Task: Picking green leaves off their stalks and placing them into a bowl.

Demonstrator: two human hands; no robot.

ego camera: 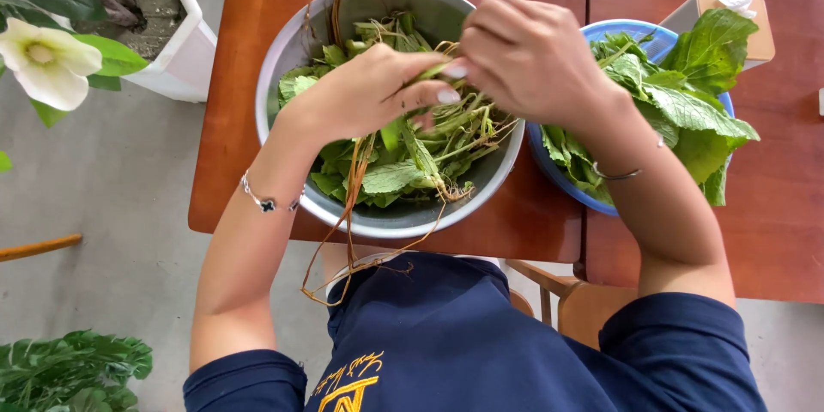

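I am sitting at home, in what looks like a dining corner or a patio of a house. My wooden desk (pixel 257 163) is a reddish-brown dining piece, pushed against a second one (pixel 772 189) of the same make. A steel bowl (pixel 283 51) and a blue bowl (pixel 558 176) full of leafy greens (pixel 687 112) sit on them, ordinary household ware. A white planter (pixel 184 43) with a pale flower (pixel 43 60) stands on the grey concrete floor (pixel 112 206), with another leafy plant (pixel 69 369) near my chair (pixel 549 287). A tissue box (pixel 730 13) sits nearby.
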